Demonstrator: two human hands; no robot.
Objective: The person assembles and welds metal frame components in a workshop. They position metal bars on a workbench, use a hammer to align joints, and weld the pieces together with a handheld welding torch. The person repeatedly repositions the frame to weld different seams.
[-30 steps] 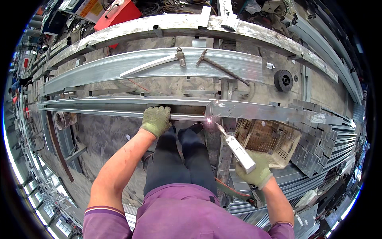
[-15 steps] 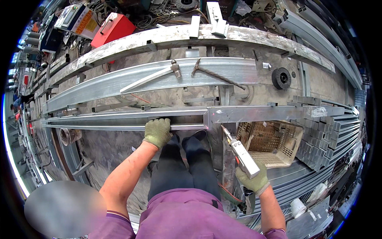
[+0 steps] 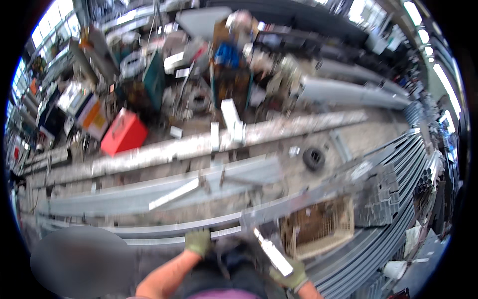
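Torch is gripped by right hand, fingers wrapped round; metal frame is touched by left hand, finger closure too blurred to tell.

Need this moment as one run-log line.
left hand: on rail | right hand: holding tool | crate: right of tool | view: blurred

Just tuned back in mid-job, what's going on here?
A person in green gloves has the left hand on the long metal frame; blur hides the exact grip. The right hand holds a white and silver tool, its tip pointing toward the frame's right end, with no glow visible. A beige crate sits to the right, and a pale-handled hammer lies beyond the frame.
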